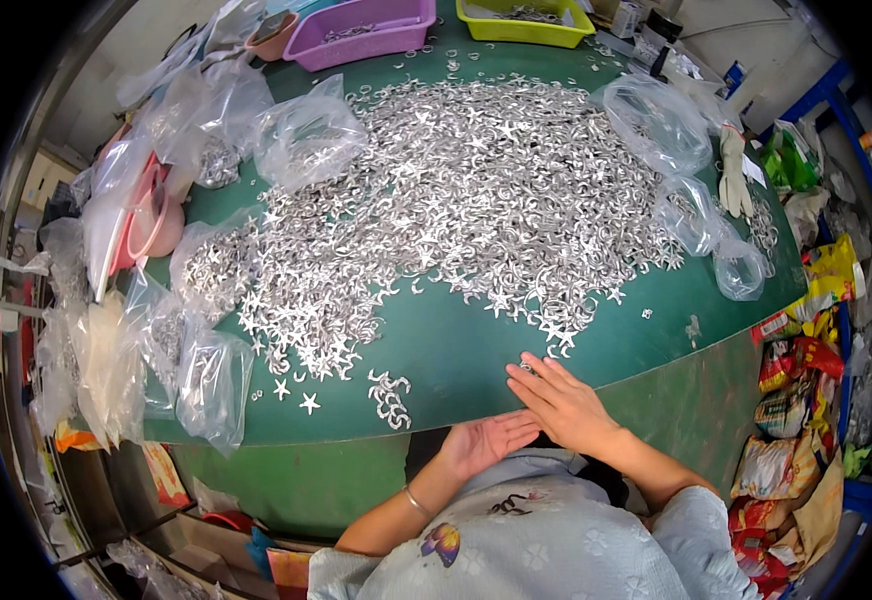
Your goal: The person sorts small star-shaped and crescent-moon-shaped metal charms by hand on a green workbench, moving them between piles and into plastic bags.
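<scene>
A wide heap of small silver metal pieces [516, 170], star and crescent shaped, covers much of the green table [436, 370]. My right hand [568, 408] lies over the table's near edge, fingers stretched out. A few silver bits [528, 367] show by its fingertips, partly hidden. Palm up, my left hand [488, 442] is at the table edge just left of and below the right one; its fingers are extended and no piece shows on the palm. A small group of crescents [389, 400] sits to the left, with a loose star [310, 403] beyond it.
Clear plastic bags of pieces line the left side, including one bag [214, 385] overhanging the near edge. More bags [656, 122] and a pale glove [734, 170] lie at right. A purple basin [361, 38] and a yellow-green basin [526, 30] stand at the back.
</scene>
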